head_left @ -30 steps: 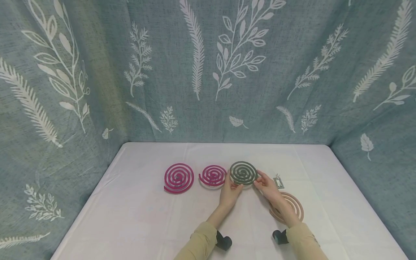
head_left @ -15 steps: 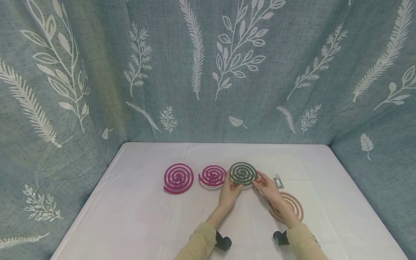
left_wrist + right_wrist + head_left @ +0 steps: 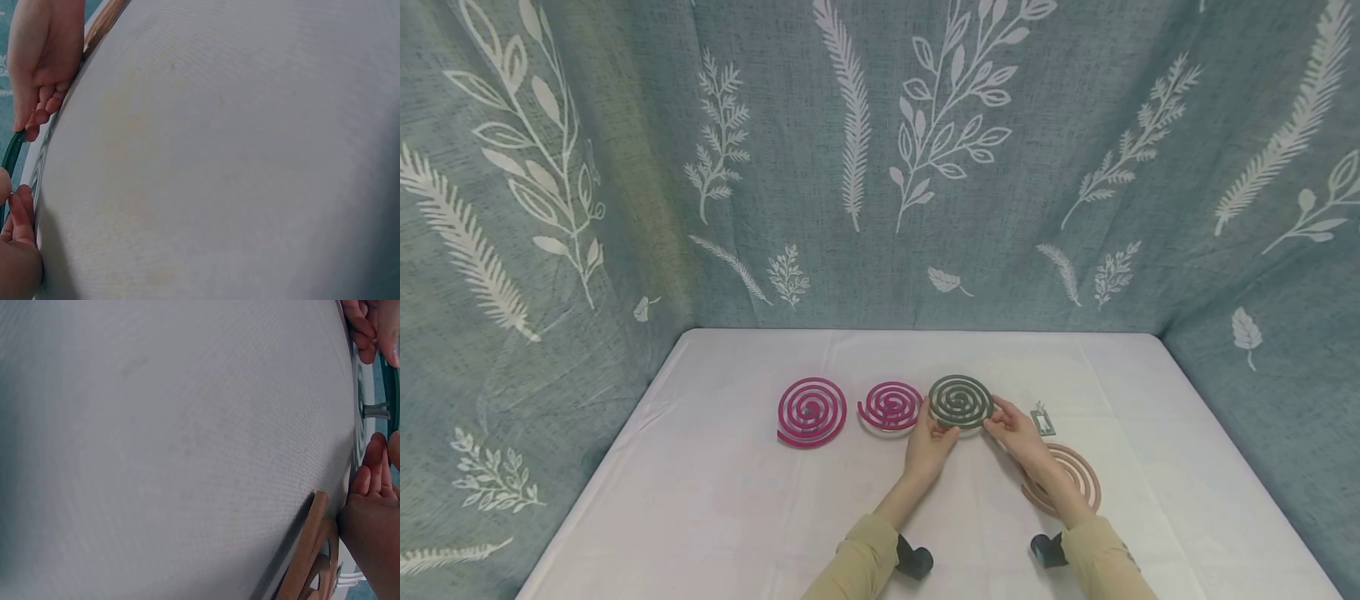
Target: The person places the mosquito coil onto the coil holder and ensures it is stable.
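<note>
A dark green mosquito coil [image 3: 961, 402] lies level in the head view, held by its rim from both sides. My left hand [image 3: 929, 446] pinches the near left edge, and my right hand [image 3: 1021, 435] pinches the right edge. Below it, in the right wrist view, a grey metal support [image 3: 377, 411] reaches up to the coil from a pale ringed base [image 3: 359, 419]. The left wrist view catches only a strip of the green coil [image 3: 12, 153] between the two hands. Just left of my left hand sits a smaller-looking magenta coil [image 3: 891, 405].
Another magenta coil [image 3: 812, 412] stands farther left. A brown coil [image 3: 1084, 479] lies partly under my right forearm, with a small metal stand [image 3: 1042, 419] behind it. All are on a white-covered table [image 3: 700, 500], before a leaf-patterned curtain [image 3: 880, 275].
The green coil has dipped very slightly toward me between the hands. Both hands keep their hold and nearly the same place.
</note>
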The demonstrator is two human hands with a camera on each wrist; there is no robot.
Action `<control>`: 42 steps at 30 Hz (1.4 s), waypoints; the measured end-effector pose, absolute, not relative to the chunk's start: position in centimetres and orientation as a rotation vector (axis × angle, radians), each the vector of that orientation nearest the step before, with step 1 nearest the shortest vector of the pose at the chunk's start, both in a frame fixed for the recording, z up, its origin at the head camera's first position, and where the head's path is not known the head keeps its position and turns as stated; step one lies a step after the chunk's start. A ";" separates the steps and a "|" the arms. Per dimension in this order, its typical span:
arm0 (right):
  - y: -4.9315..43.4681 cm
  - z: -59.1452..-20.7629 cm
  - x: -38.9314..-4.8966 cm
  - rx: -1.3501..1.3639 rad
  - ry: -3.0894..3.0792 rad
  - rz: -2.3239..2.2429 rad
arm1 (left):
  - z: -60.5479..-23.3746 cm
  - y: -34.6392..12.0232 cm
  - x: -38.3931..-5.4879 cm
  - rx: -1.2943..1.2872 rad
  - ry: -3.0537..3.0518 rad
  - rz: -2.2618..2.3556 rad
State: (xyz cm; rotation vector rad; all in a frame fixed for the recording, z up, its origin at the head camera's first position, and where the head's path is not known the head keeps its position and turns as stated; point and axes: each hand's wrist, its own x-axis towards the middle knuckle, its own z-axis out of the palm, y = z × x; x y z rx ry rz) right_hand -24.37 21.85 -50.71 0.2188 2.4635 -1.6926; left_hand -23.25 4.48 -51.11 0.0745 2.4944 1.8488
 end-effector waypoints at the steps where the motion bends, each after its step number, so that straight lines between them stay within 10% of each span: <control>1: 21.8 -50.7 -24.4 0.219 2.464 -1.693 | -51.1 4.5 -23.2 0.077 2.496 1.849; 42: 21.8 -50.8 -24.4 0.237 2.462 -1.655 | -51.1 4.4 -23.2 0.081 2.491 1.849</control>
